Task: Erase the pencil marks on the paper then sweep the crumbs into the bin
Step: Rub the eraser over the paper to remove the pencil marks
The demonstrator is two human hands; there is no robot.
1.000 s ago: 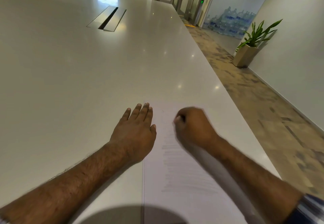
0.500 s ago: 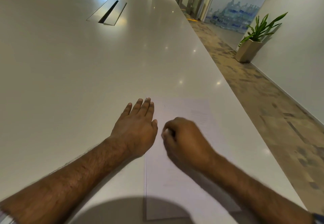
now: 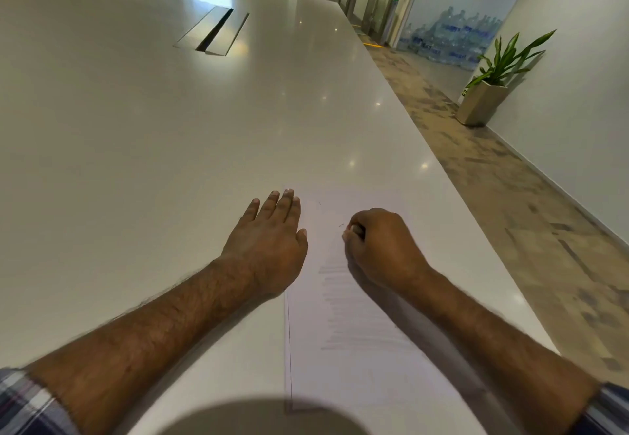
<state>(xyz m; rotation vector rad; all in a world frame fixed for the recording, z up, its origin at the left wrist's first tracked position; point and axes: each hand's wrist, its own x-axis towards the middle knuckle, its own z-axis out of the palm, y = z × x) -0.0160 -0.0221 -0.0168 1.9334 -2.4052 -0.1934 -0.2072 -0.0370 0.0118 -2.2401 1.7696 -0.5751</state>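
Note:
A white sheet of paper (image 3: 343,332) with faint grey pencil lines lies on the white table (image 3: 170,162), near its right edge. My left hand (image 3: 269,240) rests flat, fingers together, on the paper's left border and pins it down. My right hand (image 3: 381,244) is closed in a fist on the upper part of the sheet, pinching a small pale eraser (image 3: 354,229) that barely shows between the fingertips. A few small dark crumbs (image 3: 341,225) lie just above the fist. No bin is in view.
The table's right edge (image 3: 476,230) drops to a patterned floor. A metal cable hatch (image 3: 212,31) is set into the table far ahead. A potted plant (image 3: 490,84) stands by the right wall, and stacked water bottles (image 3: 449,39) sit behind it.
My right fist has rubbed to the left across the paper and come back to the right, near the top lines. My left hand has stayed flat in place.

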